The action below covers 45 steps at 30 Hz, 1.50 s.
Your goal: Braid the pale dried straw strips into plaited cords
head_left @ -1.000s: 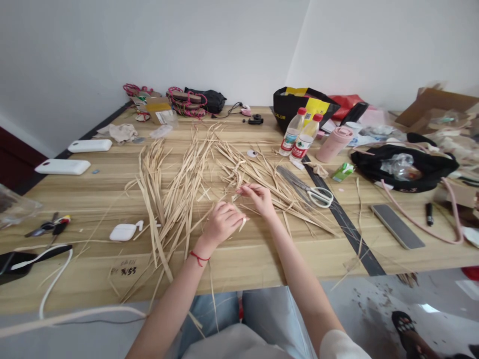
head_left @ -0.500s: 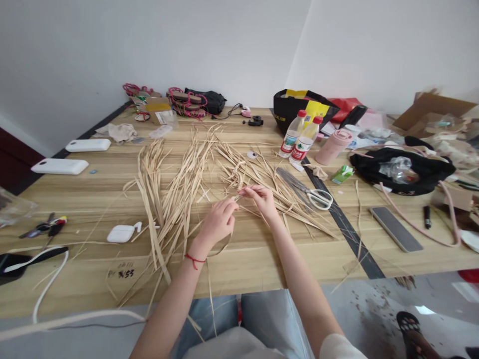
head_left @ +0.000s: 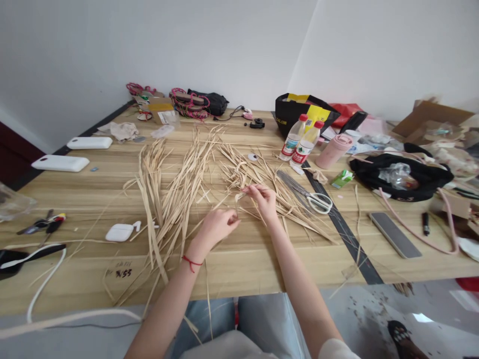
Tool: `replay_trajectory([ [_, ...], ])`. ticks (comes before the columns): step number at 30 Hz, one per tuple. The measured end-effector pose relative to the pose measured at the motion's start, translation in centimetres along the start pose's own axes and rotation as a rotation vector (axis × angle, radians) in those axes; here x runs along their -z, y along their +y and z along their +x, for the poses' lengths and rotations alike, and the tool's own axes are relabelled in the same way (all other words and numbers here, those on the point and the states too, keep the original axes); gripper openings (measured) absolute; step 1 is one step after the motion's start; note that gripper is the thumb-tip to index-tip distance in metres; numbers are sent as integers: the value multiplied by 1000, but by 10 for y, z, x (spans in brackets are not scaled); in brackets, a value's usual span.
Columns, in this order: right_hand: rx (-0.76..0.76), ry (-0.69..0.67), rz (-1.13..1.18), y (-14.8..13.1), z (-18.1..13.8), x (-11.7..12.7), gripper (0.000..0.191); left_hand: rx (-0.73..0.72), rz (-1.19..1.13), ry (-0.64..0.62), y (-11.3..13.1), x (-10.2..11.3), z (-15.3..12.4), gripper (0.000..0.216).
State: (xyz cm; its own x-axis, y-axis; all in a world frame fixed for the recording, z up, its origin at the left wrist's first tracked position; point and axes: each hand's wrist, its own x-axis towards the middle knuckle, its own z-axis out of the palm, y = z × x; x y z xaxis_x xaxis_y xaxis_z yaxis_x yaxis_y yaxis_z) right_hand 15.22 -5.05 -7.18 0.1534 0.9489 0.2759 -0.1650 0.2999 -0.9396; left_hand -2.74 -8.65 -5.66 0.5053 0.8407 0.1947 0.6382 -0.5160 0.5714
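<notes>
My right hand (head_left: 264,200) pinches a pale straw strip (head_left: 239,196) between thumb and fingertips, and the strip bends down to the left of them. Lower and to the left, my left hand (head_left: 220,224) is closed with its fingers curled and back facing up; what it grips, if anything, is hidden. A bundle of dry straw (head_left: 187,184) lies left of my hands, beside a shorter bundle (head_left: 152,159). Past my right hand, more loose straw (head_left: 277,187) fans out to the right, under white-handled scissors (head_left: 318,202).
Two red-capped water bottles (head_left: 305,144), a pink tumbler (head_left: 335,150) and a black bag (head_left: 402,174) stand on the right. A grey phone (head_left: 394,234) lies near the front edge. White earbud case (head_left: 119,232) and white devices (head_left: 60,162) are at left. Rope sandals (head_left: 189,102) sit at the back.
My left hand has moved down, away from my right fingertips, and its fingers have curled in. My right hand keeps its pinch on the strip. The view has shifted slightly.
</notes>
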Motion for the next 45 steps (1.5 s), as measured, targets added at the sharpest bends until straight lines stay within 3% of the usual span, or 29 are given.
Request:
replay_trajectory([
  [6, 5, 73, 61, 1, 2, 1, 21, 44, 93, -179, 27, 11, -8, 15],
  [10, -7, 79, 81, 0, 2, 1, 20, -44, 211, -311, 50, 23, -18, 7],
  [15, -19, 82, 60, -1, 2, 1, 23, -97, 303, -281, 73, 27, -21, 8],
  [19, -16, 93, 110, 0, 2, 3, 20, -80, 272, -294, 78, 29, -19, 24],
  [22, -24, 75, 130, 1, 2, 4, 17, -15, 230, -350, 77, 38, -26, 39],
  [26, -21, 71, 113, 2, 2, 6, 18, 233, 230, -449, 77, 51, -48, 46],
  [30, -11, 61, 107, 1, 3, 5, 20, 459, 371, -404, 63, 42, -76, 47],
  [34, -17, 31, 53, -2, 3, 6, 26, 532, 471, -253, 21, 17, -92, 56],
  [37, -30, -38, 14, -8, 2, 8, 24, 461, 416, -109, -20, 12, -85, 62],
  [40, -53, -159, -77, -15, 1, 12, 24, 347, 308, -31, -52, 25, -65, 61],
  [42, -68, -252, -143, -19, 1, 16, 26, 287, 194, -70, -61, 38, -51, 68],
  [45, -85, -359, -200, -23, 2, 19, 28, 197, 15, -57, -51, 57, -35, 84],
])
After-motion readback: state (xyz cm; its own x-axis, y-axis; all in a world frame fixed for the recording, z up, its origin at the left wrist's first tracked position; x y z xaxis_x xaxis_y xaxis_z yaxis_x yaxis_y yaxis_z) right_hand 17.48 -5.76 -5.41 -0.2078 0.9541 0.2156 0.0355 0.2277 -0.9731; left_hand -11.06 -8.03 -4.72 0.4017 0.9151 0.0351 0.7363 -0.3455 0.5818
